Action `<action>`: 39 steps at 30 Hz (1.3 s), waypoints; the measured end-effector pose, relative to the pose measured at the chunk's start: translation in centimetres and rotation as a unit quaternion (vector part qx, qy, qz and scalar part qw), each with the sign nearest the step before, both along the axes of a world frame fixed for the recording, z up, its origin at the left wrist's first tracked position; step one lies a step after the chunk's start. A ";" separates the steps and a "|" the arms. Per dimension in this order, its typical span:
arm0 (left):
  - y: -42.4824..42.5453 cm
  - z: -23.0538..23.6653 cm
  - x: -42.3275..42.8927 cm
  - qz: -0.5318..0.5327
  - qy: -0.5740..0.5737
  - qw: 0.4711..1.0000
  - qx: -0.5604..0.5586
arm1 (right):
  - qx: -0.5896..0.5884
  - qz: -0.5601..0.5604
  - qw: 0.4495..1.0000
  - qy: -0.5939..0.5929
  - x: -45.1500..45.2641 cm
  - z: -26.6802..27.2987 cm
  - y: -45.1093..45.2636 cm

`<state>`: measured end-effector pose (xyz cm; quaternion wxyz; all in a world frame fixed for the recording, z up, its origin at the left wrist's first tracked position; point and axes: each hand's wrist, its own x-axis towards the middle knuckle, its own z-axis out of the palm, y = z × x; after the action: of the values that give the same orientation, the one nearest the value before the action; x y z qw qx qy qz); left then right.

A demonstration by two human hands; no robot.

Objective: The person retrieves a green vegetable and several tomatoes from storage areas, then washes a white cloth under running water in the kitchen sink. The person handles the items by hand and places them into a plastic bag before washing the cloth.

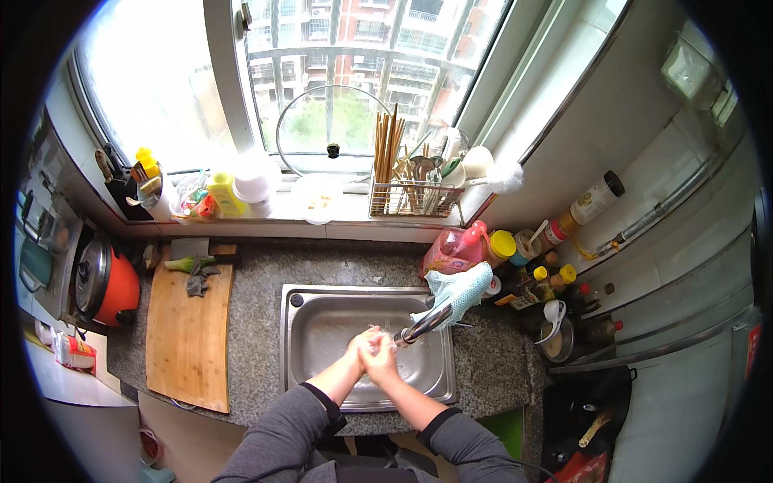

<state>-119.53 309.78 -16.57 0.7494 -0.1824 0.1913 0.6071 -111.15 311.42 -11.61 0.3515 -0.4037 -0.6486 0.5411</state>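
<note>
My left hand (357, 350) and my right hand (381, 363) are pressed together over the stainless steel sink (326, 329). Both are under the spout of the faucet (423, 326), and water splashes over the fingers. Whether anything lies between the palms is hidden by the fingers and the water. A light blue mesh cloth (462, 291) is draped over the upper part of the faucet. In the sink's back left corner there is a dark round hole (296, 299).
On the left of the granite counter (256, 338) lies a wooden cutting board (188, 338) with a cleaver (189, 248) and a green vegetable stalk (184, 264). A red rice cooker (115, 284) stands beyond it. Behind the faucet are a pink pump bottle (453, 253) and several seasoning bottles (537, 290).
</note>
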 end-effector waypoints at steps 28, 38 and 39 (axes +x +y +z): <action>-0.7 -1.3 3.9 0.164 0.094 0.976 -0.111 | -0.047 0.046 0.998 -0.001 -0.1 4.3 0.1; -0.4 3.8 4.0 0.190 0.080 0.950 -0.234 | -0.065 0.118 0.991 -0.024 -0.7 -1.3 2.5; -0.4 3.8 4.1 0.190 0.102 0.947 -0.237 | -0.113 0.114 0.987 -0.017 -0.6 -1.5 2.5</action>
<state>-115.41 309.36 -12.80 0.5318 -0.3253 0.3668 0.6906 -111.80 313.96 -13.12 0.2286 -0.3730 -0.6308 0.6408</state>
